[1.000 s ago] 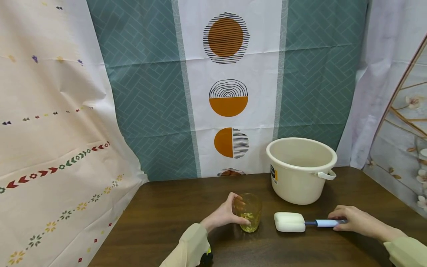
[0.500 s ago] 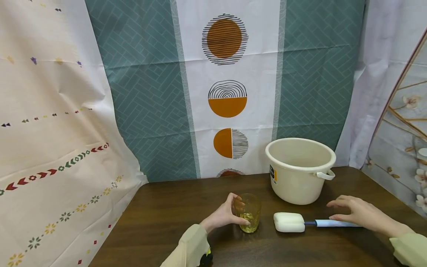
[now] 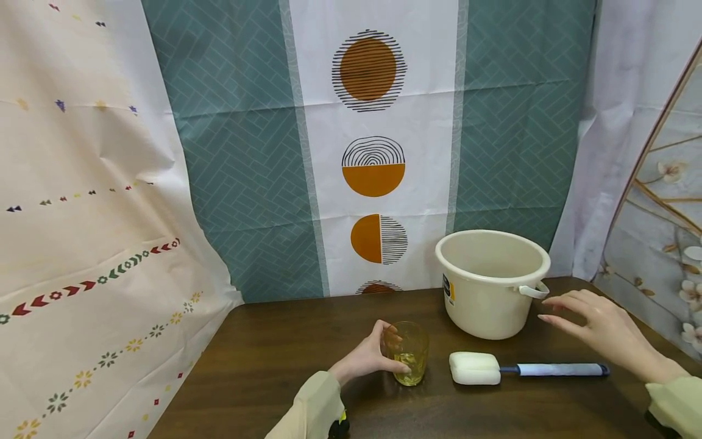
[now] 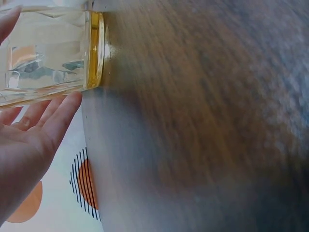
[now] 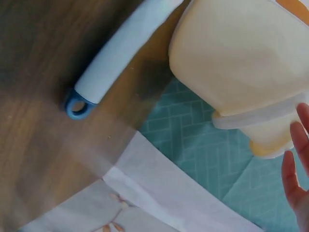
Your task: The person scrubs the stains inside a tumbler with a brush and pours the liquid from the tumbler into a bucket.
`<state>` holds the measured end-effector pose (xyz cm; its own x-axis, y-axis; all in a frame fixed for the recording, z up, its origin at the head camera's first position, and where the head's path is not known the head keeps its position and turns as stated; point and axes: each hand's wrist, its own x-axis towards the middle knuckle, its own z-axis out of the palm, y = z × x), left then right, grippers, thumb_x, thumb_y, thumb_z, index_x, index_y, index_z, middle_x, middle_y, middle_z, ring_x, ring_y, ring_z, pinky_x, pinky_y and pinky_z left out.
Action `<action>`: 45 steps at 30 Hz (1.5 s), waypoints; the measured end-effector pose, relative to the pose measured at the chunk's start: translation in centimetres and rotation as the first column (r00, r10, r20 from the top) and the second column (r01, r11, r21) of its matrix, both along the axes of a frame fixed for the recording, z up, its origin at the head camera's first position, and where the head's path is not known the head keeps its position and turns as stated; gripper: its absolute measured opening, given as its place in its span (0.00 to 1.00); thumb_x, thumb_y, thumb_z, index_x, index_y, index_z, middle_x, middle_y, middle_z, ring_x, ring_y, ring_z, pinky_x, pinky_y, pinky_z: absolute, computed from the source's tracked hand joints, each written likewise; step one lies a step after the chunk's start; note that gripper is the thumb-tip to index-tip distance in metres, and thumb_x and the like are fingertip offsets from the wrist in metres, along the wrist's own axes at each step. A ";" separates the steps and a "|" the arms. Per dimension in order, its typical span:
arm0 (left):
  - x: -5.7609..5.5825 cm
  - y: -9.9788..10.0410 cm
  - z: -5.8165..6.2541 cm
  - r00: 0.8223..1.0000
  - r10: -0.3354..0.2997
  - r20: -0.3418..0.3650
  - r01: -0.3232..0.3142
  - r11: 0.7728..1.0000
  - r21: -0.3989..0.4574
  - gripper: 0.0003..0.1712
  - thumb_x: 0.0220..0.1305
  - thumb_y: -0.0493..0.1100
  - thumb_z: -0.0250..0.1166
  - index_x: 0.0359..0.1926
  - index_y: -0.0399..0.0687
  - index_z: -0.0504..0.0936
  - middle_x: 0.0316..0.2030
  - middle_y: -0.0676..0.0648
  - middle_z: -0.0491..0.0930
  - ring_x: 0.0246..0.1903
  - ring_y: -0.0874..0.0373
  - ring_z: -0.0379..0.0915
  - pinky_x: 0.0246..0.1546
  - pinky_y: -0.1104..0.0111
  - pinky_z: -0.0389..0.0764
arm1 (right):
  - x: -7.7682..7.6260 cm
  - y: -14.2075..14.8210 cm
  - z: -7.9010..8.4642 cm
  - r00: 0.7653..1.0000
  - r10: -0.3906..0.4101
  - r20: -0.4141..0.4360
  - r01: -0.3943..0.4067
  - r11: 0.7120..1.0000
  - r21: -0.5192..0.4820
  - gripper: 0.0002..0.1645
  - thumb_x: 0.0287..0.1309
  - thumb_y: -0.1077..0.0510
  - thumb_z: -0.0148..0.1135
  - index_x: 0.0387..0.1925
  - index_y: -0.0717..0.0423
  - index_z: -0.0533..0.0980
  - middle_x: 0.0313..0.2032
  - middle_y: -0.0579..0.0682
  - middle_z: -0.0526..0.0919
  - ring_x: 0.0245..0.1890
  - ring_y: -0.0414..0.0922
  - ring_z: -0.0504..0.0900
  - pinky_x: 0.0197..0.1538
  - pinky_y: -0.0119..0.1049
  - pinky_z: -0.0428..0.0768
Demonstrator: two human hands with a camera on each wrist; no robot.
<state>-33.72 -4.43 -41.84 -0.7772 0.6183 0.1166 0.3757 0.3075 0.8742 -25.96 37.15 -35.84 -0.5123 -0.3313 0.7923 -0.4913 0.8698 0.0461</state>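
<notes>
A clear yellow drinking glass (image 3: 415,353) stands upright on the brown table. My left hand (image 3: 363,360) holds it from the left side, thumb in front and fingers behind; in the left wrist view the fingers (image 4: 63,113) lie along the glass wall. The cream bucket (image 3: 485,311) has a white handle (image 3: 534,292) on its right side. Close to that handle is my right hand (image 3: 600,323), its fingers extended and holding nothing; contact with the handle cannot be told. Below this hand lies a sponge bottle brush (image 3: 559,369) with a white head and blue-white handle.
The bucket stands at the back right of the wooden table (image 3: 285,360). Behind it hangs a teal and white patterned cloth (image 3: 378,164). More cloth hangs on the left and right sides.
My right hand has let go of the brush handle and moved up towards the bucket handle. The left hand still holds the glass in the same place.
</notes>
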 end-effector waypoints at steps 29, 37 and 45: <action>0.0 0.0 0.0 1.000 -0.023 -0.020 0.024 1.000 0.011 0.37 0.47 0.45 0.72 0.52 0.45 0.58 0.47 0.49 0.70 0.44 0.59 0.69 0.44 0.64 0.68 | -4.7 0.9 4.6 0.925 -0.128 0.357 0.205 0.961 -0.187 0.41 0.59 0.43 0.55 0.63 0.66 0.55 0.54 0.73 0.60 0.51 0.70 0.57 0.44 0.64 0.54; 0.0 0.0 -0.1 1.000 -0.022 -0.015 0.022 1.000 0.012 0.38 0.47 0.45 0.72 0.53 0.44 0.58 0.48 0.50 0.70 0.45 0.58 0.69 0.44 0.64 0.68 | -6.0 1.2 4.6 0.888 -0.156 0.434 0.251 0.953 -0.171 0.45 0.59 0.39 0.51 0.64 0.68 0.52 0.56 0.74 0.58 0.52 0.72 0.54 0.44 0.67 0.52; -0.2 0.0 -0.2 0.999 -0.035 -0.013 0.036 0.999 0.015 0.38 0.47 0.45 0.72 0.53 0.44 0.58 0.48 0.49 0.70 0.45 0.59 0.68 0.44 0.64 0.68 | -6.9 1.7 4.6 0.839 -0.155 0.521 0.254 0.959 -0.123 0.45 0.61 0.37 0.46 0.64 0.69 0.51 0.56 0.76 0.58 0.51 0.73 0.56 0.41 0.69 0.55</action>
<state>-33.96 -4.42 -42.02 -0.7532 0.6436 0.1362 0.3975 0.2802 0.8738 -32.88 38.86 -31.22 -0.8952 -0.0513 0.4428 -0.2134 0.9215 -0.3246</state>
